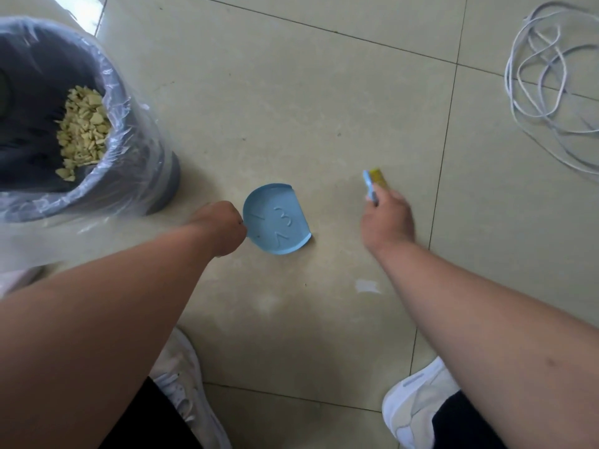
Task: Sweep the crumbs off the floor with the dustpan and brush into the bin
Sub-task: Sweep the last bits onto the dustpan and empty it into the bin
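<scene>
White shoes [418, 406] are seen at 6 o'clock on the tiled floor [324, 92]. Beyond them, the blue dustpan [275, 218] is held by a closed left hand [223, 226], its open edge turned toward 3 o'clock. The brush [372, 184] is clasped in the right hand [387, 220], pointing to 12 o'clock. Bare floor lies between. Crumbs [82, 131] are held in the lined bin [107, 176] at 10 o'clock; a white cable [547, 85] is coiled at 2 o'clock.

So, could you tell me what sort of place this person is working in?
Probably an indoor room in a home or office, though little of it shows: a glossy beige tiled floor, a grey bin lined with a clear plastic bag, and a loose coil of white cable lying on the tiles.
</scene>
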Demonstrator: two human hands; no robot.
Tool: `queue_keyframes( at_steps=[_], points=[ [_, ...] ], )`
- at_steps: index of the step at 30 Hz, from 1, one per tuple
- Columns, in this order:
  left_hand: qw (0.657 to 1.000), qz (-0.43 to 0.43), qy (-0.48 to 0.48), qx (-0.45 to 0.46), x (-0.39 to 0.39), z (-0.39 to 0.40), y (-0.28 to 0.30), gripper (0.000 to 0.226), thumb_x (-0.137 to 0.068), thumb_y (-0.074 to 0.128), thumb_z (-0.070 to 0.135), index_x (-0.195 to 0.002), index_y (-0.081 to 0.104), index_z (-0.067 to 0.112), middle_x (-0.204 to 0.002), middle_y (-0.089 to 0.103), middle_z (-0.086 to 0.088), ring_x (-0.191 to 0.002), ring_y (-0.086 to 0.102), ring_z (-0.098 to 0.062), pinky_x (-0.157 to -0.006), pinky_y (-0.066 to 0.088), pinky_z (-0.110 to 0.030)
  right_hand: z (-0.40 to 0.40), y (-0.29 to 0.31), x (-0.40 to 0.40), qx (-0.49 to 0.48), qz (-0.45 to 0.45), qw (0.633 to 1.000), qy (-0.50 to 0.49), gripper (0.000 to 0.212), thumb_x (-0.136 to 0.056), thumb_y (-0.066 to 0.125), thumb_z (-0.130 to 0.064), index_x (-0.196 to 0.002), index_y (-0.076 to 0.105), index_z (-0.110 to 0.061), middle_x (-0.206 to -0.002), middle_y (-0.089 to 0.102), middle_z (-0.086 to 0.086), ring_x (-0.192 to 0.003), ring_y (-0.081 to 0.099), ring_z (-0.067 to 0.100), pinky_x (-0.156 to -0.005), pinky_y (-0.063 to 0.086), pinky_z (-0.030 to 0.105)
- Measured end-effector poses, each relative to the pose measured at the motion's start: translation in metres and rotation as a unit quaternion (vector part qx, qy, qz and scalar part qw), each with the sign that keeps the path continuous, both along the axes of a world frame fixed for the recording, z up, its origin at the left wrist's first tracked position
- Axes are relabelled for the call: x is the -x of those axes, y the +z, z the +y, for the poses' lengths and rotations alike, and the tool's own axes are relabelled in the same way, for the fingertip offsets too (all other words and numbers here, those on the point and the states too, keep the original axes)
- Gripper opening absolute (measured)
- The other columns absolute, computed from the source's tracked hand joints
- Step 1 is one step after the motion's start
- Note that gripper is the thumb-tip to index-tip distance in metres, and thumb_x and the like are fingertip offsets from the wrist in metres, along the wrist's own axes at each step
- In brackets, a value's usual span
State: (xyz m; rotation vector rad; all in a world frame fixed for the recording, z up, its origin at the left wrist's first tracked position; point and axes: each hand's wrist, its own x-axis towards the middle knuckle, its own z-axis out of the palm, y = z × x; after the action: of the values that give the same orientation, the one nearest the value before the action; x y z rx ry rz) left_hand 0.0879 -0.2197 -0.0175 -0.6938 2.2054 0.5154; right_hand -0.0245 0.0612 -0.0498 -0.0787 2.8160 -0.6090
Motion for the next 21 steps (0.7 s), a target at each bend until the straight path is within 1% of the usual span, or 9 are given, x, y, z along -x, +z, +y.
queue_keyframes(
  at_steps=[5, 7, 9, 10, 13, 15, 16, 18, 21],
  points=[
    [1.000, 0.009, 0.000, -0.011, 0.000, 0.001, -0.002, 0.031, -0.090, 0.058, 0.028, -0.067, 0.072, 0.012, -0.072, 0.077, -0.007, -0.067, 0.073, -0.028, -0.073, 0.065, -0.037, -0.069, 0.009, -0.080, 0.129, -0.072, 0.976, 0.157, 0.037, -0.096, 0.058, -0.023, -0.131, 0.068, -0.019, -0.114, 0.073, 0.010, -0.100, 0.063, 0.034, -0.092, 0.053, 0.038],
    [0.999, 0.017, 0.006, -0.028, 0.001, 0.000, 0.001, 0.034, -0.092, 0.060, 0.029, -0.066, 0.071, 0.011, -0.073, 0.077, -0.009, -0.069, 0.072, -0.030, -0.070, 0.061, -0.033, -0.081, 0.019, -0.085, 0.158, -0.086, 0.969, 0.170, 0.031, -0.099, 0.058, -0.025, -0.128, 0.070, -0.021, -0.108, 0.072, 0.006, -0.097, 0.060, 0.027, -0.089, 0.050, 0.034],
    [0.998, 0.028, 0.014, -0.047, 0.000, -0.004, 0.005, 0.038, -0.095, 0.063, 0.031, -0.064, 0.070, 0.010, -0.076, 0.077, -0.012, -0.074, 0.072, -0.034, -0.070, 0.058, -0.035, -0.080, 0.027, -0.071, 0.177, -0.096, 0.972, 0.120, 0.017, -0.101, 0.056, -0.025, -0.103, 0.073, -0.022, -0.087, 0.066, -0.001, -0.083, 0.056, 0.019, -0.074, 0.044, 0.031],
    [0.998, 0.036, 0.018, -0.054, 0.000, -0.006, 0.007, 0.039, -0.095, 0.063, 0.032, -0.064, 0.070, 0.009, -0.076, 0.077, -0.013, -0.076, 0.072, -0.036, -0.070, 0.058, -0.036, -0.075, 0.032, -0.060, 0.178, -0.099, 0.975, 0.089, 0.018, -0.102, 0.056, -0.026, -0.089, 0.068, -0.021, -0.077, 0.061, -0.004, -0.076, 0.054, 0.018, -0.068, 0.039, 0.030],
    [0.993, 0.065, 0.048, -0.086, 0.004, -0.006, 0.018, 0.042, -0.098, 0.063, 0.031, -0.069, 0.068, 0.002, -0.070, 0.072, -0.014, -0.063, 0.061, -0.032, -0.064, 0.054, -0.035, -0.057, 0.054, -0.020, 0.201, -0.098, 0.974, -0.034, 0.037, -0.103, 0.053, -0.030, -0.071, 0.053, -0.013, -0.061, 0.050, -0.004, -0.057, 0.047, 0.013, -0.059, 0.038, 0.033],
    [0.987, 0.086, 0.078, -0.116, 0.012, -0.001, 0.031, 0.043, -0.101, 0.063, 0.028, -0.072, 0.065, -0.003, -0.056, 0.060, -0.006, -0.050, 0.049, -0.022, -0.055, 0.044, -0.027, -0.046, 0.077, 0.004, 0.239, -0.076, 0.959, -0.130, 0.040, -0.103, 0.053, -0.034, -0.068, 0.047, -0.015, -0.057, 0.043, -0.004, -0.044, 0.036, 0.006, -0.051, 0.034, 0.029],
    [0.984, 0.095, 0.084, -0.123, 0.017, 0.000, 0.039, 0.041, -0.102, 0.064, 0.028, -0.072, 0.066, 0.000, -0.049, 0.056, 0.001, -0.043, 0.046, -0.016, -0.052, 0.040, -0.025, -0.042, 0.090, 0.015, 0.255, -0.065, 0.950, -0.167, 0.038, -0.102, 0.053, -0.036, -0.070, 0.048, -0.016, -0.059, 0.042, -0.003, -0.043, 0.034, 0.006, -0.049, 0.032, 0.026],
    [0.981, 0.112, 0.084, -0.132, 0.030, 0.003, 0.062, 0.041, -0.102, 0.065, 0.029, -0.068, 0.064, 0.006, -0.037, 0.049, 0.009, -0.032, 0.040, -0.008, -0.047, 0.037, -0.022, -0.035, 0.120, 0.036, 0.296, -0.045, 0.930, -0.215, 0.036, -0.100, 0.054, -0.041, -0.075, 0.053, -0.015, -0.065, 0.045, 0.000, -0.051, 0.040, 0.011, -0.052, 0.036, 0.024],
    [0.979, 0.146, 0.058, -0.127, 0.048, 0.001, 0.106, 0.047, -0.101, 0.065, 0.030, -0.058, 0.059, 0.013, -0.035, 0.050, 0.011, -0.038, 0.044, -0.011, -0.048, 0.038, -0.021, -0.032, 0.168, 0.058, 0.331, -0.020, 0.913, -0.236, 0.036, -0.095, 0.055, -0.048, -0.076, 0.057, -0.018, -0.069, 0.050, 0.001, -0.059, 0.045, 0.017, -0.055, 0.040, 0.029]
  ],
)
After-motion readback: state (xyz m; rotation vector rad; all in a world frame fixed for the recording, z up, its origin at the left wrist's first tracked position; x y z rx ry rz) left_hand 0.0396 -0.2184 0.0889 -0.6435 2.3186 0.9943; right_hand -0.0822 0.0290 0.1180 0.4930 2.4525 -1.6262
